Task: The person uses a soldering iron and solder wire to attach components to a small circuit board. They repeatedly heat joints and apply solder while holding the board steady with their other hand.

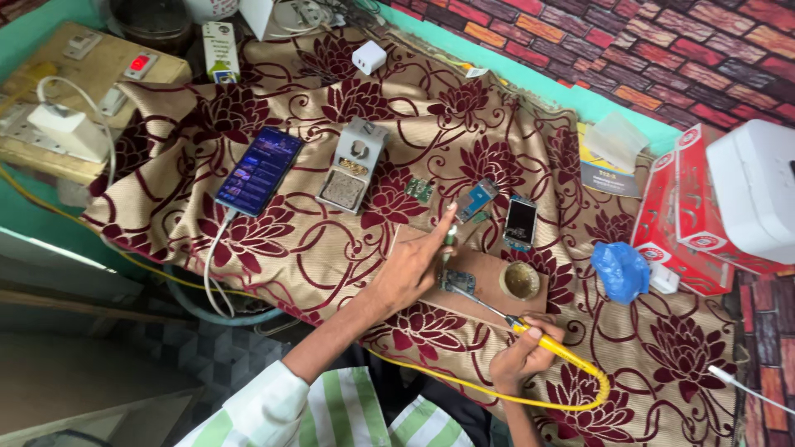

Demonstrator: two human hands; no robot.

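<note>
Two hands share one small circuit board (pixel 457 283) on a brown wooden block (pixel 489 277), itself on the floral cloth of the bench (pixel 331 248). From the left we note: the left hand (pixel 411 266) lies flat beside the board, its grip loose and grasping nothing we can make out, index finger stretched up and away to the right. The board sits just right of that palm. Further right and nearer us, the right hand (pixel 523 354) has its grip clenched around a yellow soldering iron (pixel 546 343). The iron's long axis slants up-left, tip at the board. A round tin (pixel 521 281) stands just beside it.
</note>
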